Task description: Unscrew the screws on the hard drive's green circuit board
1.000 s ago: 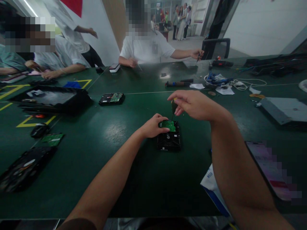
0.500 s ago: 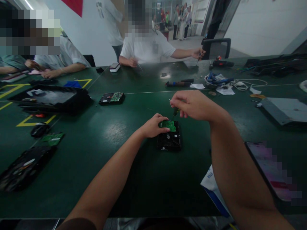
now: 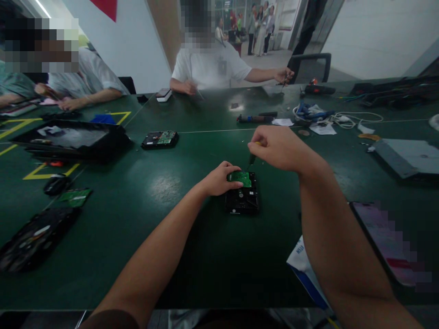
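Note:
A black hard drive [image 3: 241, 203] lies on the green table in front of me, its green circuit board [image 3: 244, 178] facing up at the far end. My left hand [image 3: 223, 179] grips the drive's left side, thumb on the near edge of the board and fingers along the far edge. Above the drive's far right corner, my right hand [image 3: 270, 145] is closed around the handle of a screwdriver [image 3: 253, 158]. The screwdriver stands nearly upright with its thin shaft pointing down at the board's far edge. Whether its tip sits in a screw is too small to tell.
Another hard drive [image 3: 159, 139] lies further left, near a black tray [image 3: 68, 137]. At the near left are a dark drive casing [image 3: 37, 237] and a loose circuit board [image 3: 76, 197]. A phone [image 3: 380, 242] and a metal box [image 3: 408, 157] lie right. Co-workers sit opposite.
My right hand has shifted slightly and its fingers have turned on the screwdriver handle, so more of the handle shows. My left hand and the hard drive have stayed in place.

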The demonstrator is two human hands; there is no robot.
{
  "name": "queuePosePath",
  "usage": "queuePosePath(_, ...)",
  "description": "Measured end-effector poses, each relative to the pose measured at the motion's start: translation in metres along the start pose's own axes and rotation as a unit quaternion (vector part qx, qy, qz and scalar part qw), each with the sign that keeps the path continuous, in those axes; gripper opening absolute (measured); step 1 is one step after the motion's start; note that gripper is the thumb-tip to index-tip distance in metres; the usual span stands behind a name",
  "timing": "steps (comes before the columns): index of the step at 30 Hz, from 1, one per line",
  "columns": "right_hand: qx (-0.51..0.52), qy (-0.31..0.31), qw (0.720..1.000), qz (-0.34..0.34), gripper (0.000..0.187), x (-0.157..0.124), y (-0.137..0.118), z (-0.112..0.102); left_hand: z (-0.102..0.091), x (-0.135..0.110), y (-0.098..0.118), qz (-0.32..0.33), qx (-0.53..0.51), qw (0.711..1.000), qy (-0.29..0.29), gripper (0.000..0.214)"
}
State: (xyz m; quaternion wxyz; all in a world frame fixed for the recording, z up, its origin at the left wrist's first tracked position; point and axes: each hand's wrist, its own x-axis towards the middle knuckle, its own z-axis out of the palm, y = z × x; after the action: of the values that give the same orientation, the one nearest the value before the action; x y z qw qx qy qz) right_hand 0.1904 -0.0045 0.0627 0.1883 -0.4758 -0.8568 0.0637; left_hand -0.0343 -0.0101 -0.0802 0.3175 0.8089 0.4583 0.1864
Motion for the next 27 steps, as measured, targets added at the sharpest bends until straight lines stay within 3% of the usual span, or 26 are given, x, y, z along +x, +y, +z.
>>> queuePosePath(9,0.086,-0.085,0.992,-0.021,0.031,-0.003,-0.006,-0.006,0.001,0.000,0.000,0.005,0.000,1.000,0.008,0.065)
queuePosePath(12,0.095,-0.090,0.991,-0.024,0.023,-0.003,-0.003,-0.005,0.000,0.000,0.000,0.003,0.001,1.000,0.006,0.065)
queuePosePath(22,-0.046,-0.086,0.995,-0.032,0.023,0.000,0.005,0.006,0.001,0.001,0.000,0.002,-0.007,1.000,0.004,0.064)
queuePosePath(27,-0.043,-0.081,0.995,-0.042,0.028,0.000,0.009,0.011,0.001,0.001,0.001,-0.004,-0.009,1.000,0.002,0.063)
